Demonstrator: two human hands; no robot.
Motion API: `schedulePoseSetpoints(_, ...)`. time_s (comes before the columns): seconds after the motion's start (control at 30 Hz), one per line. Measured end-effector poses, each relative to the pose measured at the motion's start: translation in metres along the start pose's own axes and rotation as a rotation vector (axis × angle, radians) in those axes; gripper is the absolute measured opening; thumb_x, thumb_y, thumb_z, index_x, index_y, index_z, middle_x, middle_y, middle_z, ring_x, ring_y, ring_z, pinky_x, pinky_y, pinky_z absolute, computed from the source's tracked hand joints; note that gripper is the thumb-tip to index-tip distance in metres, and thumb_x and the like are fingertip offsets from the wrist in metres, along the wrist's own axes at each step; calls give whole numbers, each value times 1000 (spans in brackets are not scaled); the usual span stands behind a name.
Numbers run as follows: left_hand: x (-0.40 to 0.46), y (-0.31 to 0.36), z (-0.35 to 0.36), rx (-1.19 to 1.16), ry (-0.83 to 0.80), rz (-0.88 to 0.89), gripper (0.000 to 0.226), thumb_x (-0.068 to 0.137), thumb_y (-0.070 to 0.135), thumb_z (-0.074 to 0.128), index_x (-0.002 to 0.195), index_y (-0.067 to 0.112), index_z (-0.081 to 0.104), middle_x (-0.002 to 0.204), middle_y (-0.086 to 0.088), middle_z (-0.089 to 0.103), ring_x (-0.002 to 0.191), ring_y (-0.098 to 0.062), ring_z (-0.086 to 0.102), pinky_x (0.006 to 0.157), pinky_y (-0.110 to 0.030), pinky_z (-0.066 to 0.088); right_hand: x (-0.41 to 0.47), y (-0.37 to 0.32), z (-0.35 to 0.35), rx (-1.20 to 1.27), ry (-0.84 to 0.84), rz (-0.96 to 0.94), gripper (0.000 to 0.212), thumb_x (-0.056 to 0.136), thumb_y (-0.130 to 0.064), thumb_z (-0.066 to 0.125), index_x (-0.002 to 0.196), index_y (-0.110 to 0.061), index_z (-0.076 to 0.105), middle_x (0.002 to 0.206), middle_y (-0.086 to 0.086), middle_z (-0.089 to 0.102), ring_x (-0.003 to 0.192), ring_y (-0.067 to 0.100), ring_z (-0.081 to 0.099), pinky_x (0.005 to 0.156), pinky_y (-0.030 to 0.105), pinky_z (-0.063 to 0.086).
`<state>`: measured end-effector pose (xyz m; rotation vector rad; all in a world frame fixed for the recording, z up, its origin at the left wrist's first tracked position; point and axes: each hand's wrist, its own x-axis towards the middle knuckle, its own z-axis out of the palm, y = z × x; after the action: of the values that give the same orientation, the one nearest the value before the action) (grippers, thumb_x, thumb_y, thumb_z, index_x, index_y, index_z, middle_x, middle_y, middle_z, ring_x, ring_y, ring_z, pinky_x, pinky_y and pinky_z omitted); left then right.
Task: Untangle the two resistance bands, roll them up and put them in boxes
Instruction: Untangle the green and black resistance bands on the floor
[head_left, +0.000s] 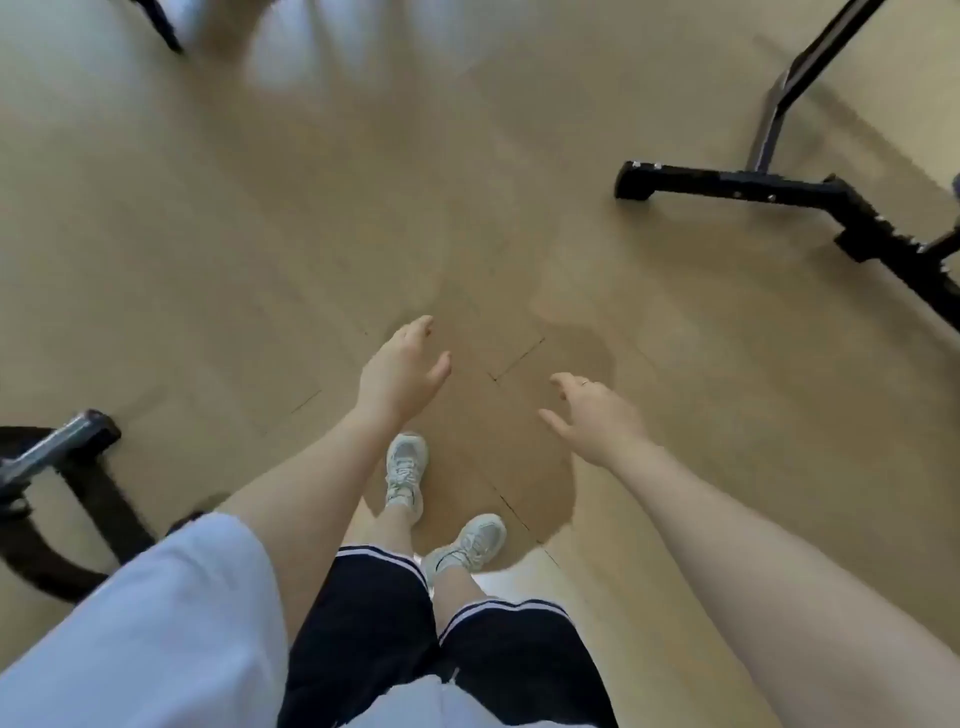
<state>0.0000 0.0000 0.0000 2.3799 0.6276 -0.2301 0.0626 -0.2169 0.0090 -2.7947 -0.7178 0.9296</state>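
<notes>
While the person stands on a tan wood floor (260, 234), both hands hang out in front with nothing in them. The left hand (402, 371) sits just left of centre, at about 7 o'clock from the middle of the view, its fingers loosely spread and pointing toward 1 o'clock. The right hand (597, 418) is at about 5 o'clock from centre, well apart from the left, fingers relaxed and splayed toward 10 o'clock; a thin ring (585, 382) shows on one finger. Neither hand touches anything.

No resistance band or box shows anywhere in this view, so I cannot tell where they are.

Below the hands, at 6 o'clock, two pale sneakers (407, 475) stand on the floor, the left one set ahead of the right. Dark shorts (374, 623) with white stripes at the hem cover the thighs, and a white sleeve (156, 623) fills the 7 o'clock corner. A black metal frame (779, 189) lies at 2 o'clock, another frame (62, 467) with a grey bar at 8 o'clock. The top edge is blurred.
</notes>
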Motion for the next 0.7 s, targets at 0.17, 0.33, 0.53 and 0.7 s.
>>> schedulePoseSetpoints(0.17,-11,-62,-64,-98,189,-199,52,91,28,51,140,17,36,124,3,58,100,-18,59,85,-35,49,49,-90,-13,-21,-43,-209,48,93,-47,43,132,-20,40,123,0,55,109,20,55,81,35,49)
schedulePoseSetpoints(0.33,-28,-130,-129,-132,375,-343,52,90,25,51,139,15,37,123,2,59,95,-17,60,80,-30,44,88,-194,-36,-77,-49,-423,48,92,-48,45,130,-19,42,115,1,58,104,21,56,80,35,50)
schedulePoseSetpoints(0.53,-22,-213,-198,-156,414,-453,54,90,25,52,141,18,35,124,1,59,94,-18,59,80,-29,43,135,-317,-53,-168,-79,-575,47,92,-47,45,130,-20,42,117,2,58,103,23,57,80,36,49)
schedulePoseSetpoints(0.7,5,-291,-274,-55,341,-430,58,91,28,49,144,20,27,132,-1,54,109,-21,57,85,-35,48,182,-428,-65,-192,-99,-581,46,93,-46,44,131,-19,41,113,4,61,98,25,59,80,38,50)
